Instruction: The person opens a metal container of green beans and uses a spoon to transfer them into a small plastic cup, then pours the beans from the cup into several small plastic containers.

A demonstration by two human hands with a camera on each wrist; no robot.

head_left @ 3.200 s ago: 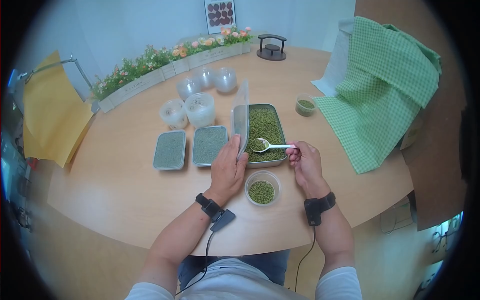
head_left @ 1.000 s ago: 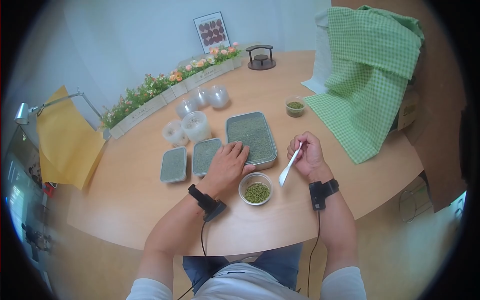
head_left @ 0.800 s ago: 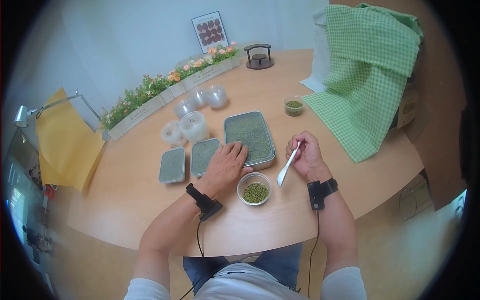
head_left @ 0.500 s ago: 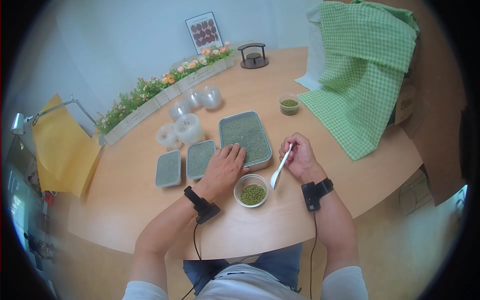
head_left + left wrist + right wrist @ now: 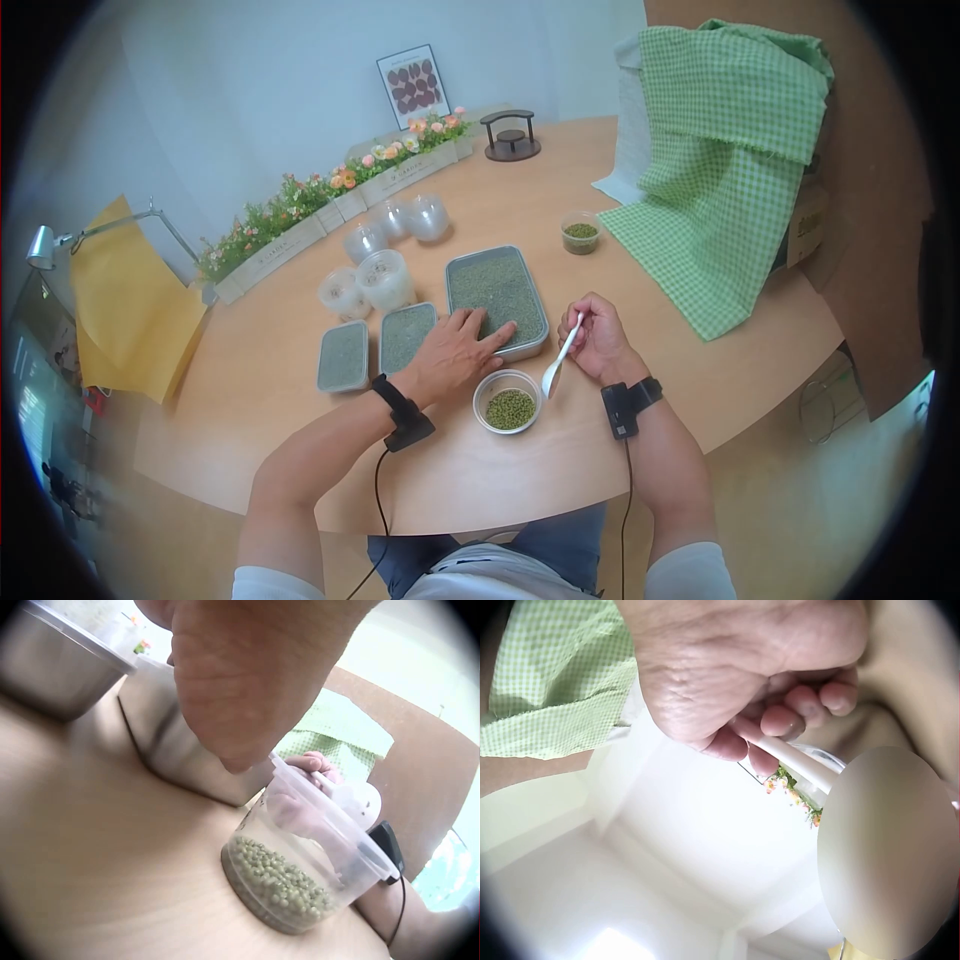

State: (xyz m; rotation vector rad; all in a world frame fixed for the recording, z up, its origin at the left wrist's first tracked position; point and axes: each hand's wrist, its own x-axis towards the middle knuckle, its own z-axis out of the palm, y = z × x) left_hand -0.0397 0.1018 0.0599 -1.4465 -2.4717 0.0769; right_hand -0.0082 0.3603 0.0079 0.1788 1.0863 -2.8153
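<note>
"One white spoon (image 5: 565, 352): where is it, and who has it?"

"Right of centre in the frame. The right hand (image 5: 600, 343) pinches it by the handle, fingers curled. The left hand (image 5: 458, 350) rests, fingers spread, on the lid (image 5: 490, 280) of the large container (image 5: 525, 350), mid-frame."

"How should the spoon handle?"

"Light and fairly stiff, I'd judge (plastic, perhaps), and smooth enough to twist under a loose pinch. Hold it high on the handle; its bowl dips toward the lower left, just beside the clear cup (image 5: 507, 379). Whether they touch, I cannot tell."

"And that cup?"

"Below the centre of the frame, with green beans (image 5: 511, 410) in its bottom. It looks thin-walled and light, so a knock at the rim could slide or tip it. Take it low, around the wall."

"The large container?"

"Probably heavy, with rigid sides; opposite walls give the best hold."

"Tight spots?"

"Leftward, a smaller container (image 5: 408, 335) sits close. More room lies between the right hand and the green checked cloth (image 5: 720, 200) at upper right, and on the counter (image 5: 420, 480) below the cup, though its front edge curves across the bottom of the frame."
</note>
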